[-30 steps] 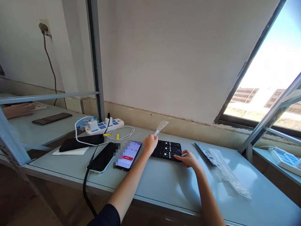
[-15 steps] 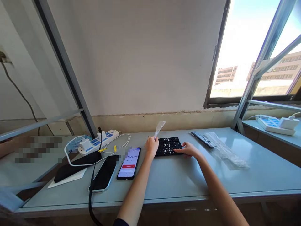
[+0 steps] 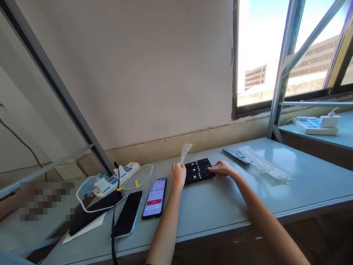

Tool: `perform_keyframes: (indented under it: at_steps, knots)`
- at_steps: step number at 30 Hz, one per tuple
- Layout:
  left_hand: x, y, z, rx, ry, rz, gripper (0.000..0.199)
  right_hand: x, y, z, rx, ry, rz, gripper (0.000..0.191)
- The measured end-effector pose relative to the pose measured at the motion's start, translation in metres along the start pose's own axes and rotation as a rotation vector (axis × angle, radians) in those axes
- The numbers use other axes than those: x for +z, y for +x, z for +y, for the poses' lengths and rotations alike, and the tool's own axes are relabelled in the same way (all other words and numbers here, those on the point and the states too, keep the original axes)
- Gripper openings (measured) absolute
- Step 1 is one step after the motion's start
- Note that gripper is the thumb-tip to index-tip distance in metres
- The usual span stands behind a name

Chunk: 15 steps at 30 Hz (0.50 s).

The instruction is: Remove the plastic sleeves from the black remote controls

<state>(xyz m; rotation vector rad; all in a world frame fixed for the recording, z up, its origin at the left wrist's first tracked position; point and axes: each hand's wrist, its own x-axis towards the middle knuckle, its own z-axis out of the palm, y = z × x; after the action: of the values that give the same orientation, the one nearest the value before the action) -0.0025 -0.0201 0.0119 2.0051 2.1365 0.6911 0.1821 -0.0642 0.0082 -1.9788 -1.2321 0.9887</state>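
Note:
Black remote controls (image 3: 198,171) with white-marked buttons lie side by side on the grey-blue desk, forming one dark block. My left hand (image 3: 178,173) is closed at the block's left end, and a clear plastic sleeve (image 3: 185,151) sticks up out of its fingers. At the opposite end is my right hand (image 3: 223,169), its index finger stretched out and touching the remotes' right edge; its other fingers are partly hidden. Farther right, another dark remote in clear wrapping (image 3: 237,156) lies beside flat clear plastic sleeves (image 3: 263,164).
Left of my arms lie a lit phone (image 3: 154,198) showing a timer and a dark-screened phone (image 3: 128,214). Behind them, a white power strip (image 3: 117,180) has plugs and a white cable. A black cable (image 3: 113,228) hangs over the front edge. Metal posts flank the desk.
The camera view has tilted and turned right. Both hands stay at the ends of the remotes, the left still gripping the plastic sleeve. Little else has shifted.

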Motion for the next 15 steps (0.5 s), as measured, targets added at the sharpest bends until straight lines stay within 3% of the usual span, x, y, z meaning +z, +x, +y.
perform_keyframes:
  at_steps: [7,15]
  knots:
    - [0.0020,-0.0009,0.0002,-0.003,0.017,-0.007,0.029,-0.0035,-0.0024,0.0009,0.047,0.045,-0.053,0.047]
    - [-0.0019,0.0011,0.0011,0.010,0.001,-0.006,0.030,-0.0068,0.0010,0.0023,0.043,0.077,-0.012,0.049]
